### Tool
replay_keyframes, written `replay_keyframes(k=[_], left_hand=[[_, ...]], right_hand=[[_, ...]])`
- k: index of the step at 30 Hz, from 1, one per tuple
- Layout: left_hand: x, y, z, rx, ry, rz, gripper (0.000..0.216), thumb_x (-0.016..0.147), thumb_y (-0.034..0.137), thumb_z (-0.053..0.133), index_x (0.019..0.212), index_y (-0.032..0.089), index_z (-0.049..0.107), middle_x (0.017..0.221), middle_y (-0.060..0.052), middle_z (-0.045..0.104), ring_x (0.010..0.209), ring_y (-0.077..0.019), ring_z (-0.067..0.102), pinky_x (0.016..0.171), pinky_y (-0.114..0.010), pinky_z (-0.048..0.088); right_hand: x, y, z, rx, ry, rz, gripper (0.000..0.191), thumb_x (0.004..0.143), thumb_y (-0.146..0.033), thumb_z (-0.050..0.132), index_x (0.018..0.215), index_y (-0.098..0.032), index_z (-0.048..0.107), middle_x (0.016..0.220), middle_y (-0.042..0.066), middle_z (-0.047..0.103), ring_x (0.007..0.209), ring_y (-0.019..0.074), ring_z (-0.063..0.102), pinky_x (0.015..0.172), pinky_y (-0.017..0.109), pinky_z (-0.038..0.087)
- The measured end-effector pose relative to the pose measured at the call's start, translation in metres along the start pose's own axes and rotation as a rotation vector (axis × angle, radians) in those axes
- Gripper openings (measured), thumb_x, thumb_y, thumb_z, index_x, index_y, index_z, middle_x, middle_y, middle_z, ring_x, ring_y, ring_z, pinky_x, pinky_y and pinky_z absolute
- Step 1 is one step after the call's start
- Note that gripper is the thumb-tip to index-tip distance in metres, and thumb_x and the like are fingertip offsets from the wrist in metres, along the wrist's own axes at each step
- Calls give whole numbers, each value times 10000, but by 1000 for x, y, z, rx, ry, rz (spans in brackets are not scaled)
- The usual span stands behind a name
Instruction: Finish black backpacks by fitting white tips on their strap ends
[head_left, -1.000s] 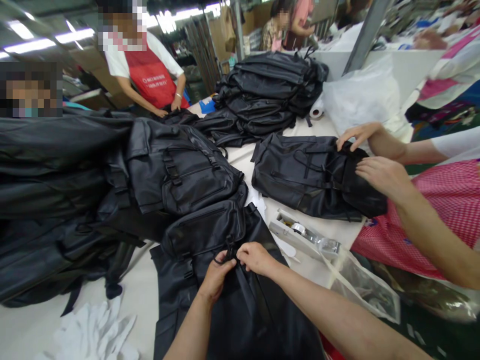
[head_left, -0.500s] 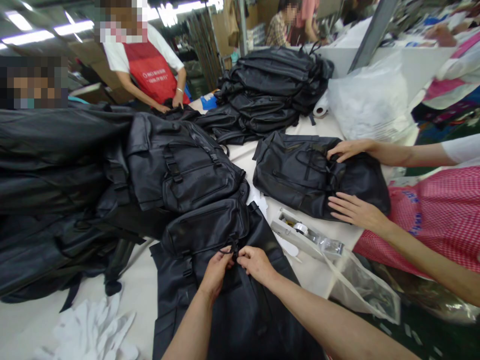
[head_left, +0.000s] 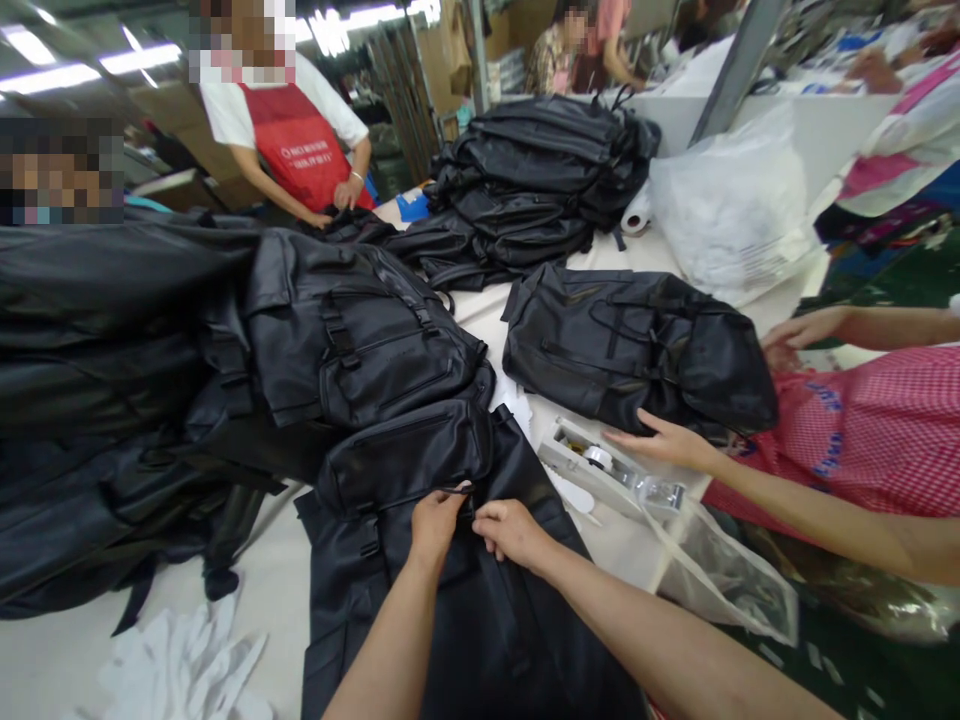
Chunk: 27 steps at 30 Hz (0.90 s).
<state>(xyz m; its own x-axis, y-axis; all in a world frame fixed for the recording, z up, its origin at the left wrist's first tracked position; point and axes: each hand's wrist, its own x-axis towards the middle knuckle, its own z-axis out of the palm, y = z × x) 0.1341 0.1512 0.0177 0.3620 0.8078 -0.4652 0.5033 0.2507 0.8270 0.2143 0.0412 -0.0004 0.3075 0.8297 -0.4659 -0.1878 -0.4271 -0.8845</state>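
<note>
A black backpack [head_left: 420,620] lies flat in front of me, its front pocket [head_left: 409,455] facing up. My left hand [head_left: 435,525] pinches a thin black strap just below that pocket. Close beside it, my right hand [head_left: 514,532] is closed, fingertips at a small dark buckle [head_left: 466,508] on the same strap; the fingers partly hide it. Another strap with a buckle [head_left: 369,535] hangs on the pack's left side, and a loose strap [head_left: 517,620] runs down below my right hand.
Black backpacks [head_left: 360,330] are heaped at left, with another pile [head_left: 547,150] at the back. A co-worker's hand [head_left: 667,440] is by a backpack [head_left: 600,330] at right. Near me are a tape dispenser [head_left: 600,465], white gloves [head_left: 180,660] and a plastic bag [head_left: 735,210].
My left hand has shifted slightly up and left with the strap; my right hand stays by the buckle. The co-worker at right has taken both hands off the other backpack.
</note>
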Motion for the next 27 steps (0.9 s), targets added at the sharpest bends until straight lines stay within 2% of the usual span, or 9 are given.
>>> replay_keyframes(k=[3,6,8,12,15,20,24,27], left_hand=[[-5,-1,7,-125,-35,-7,324,592,451,688,760,174,690,802,-38,697,802,-182,587,734,-269,395],[-1,1,12,-215,-85,-43,308,558,414,727,703,145,688,761,-56,696,765,-188,601,740,-294,414],[4,0,15,-268,-70,-62,271,558,354,743,700,133,679,735,-46,688,740,-172,604,744,-298,423],[10,-1,20,-346,7,-103,151,704,264,661,694,122,612,687,6,640,654,-114,581,696,-298,455],[8,-1,22,-395,14,-98,150,768,243,602,680,123,581,676,23,614,632,-101,566,659,-282,461],[1,-1,20,-477,34,-54,115,647,204,672,622,130,587,624,26,605,604,-98,544,638,-255,433],[-1,-3,16,-490,52,-34,166,542,283,705,577,152,609,603,15,621,613,-115,543,645,-249,413],[-2,-2,10,-427,1,-26,219,548,346,702,631,152,642,664,-8,650,644,-129,554,643,-254,412]], right_hand=[[0,-3,5,9,-34,42,190,764,-203,470,578,-164,481,428,-59,510,287,60,415,322,155,263],[1,-3,9,-5,-8,52,242,789,-211,444,551,-174,439,409,-62,492,277,60,397,317,158,252],[2,-1,11,-25,21,36,254,802,-200,434,549,-178,424,383,-76,450,277,56,376,331,158,254],[2,4,11,-75,56,-26,251,807,-175,446,557,-175,437,382,-85,415,334,55,392,407,161,304],[2,8,10,-112,63,-71,284,812,-193,459,531,-175,428,404,-72,425,396,66,427,456,169,329],[0,10,10,-173,72,-99,311,800,-217,484,507,-186,385,406,-65,402,433,88,434,471,191,313],[-1,13,10,-195,97,-122,274,761,-207,539,528,-184,398,481,-55,447,550,99,477,531,191,320],[1,15,7,-140,31,-83,287,783,-229,503,521,-187,394,411,-70,422,414,81,437,452,185,308]])
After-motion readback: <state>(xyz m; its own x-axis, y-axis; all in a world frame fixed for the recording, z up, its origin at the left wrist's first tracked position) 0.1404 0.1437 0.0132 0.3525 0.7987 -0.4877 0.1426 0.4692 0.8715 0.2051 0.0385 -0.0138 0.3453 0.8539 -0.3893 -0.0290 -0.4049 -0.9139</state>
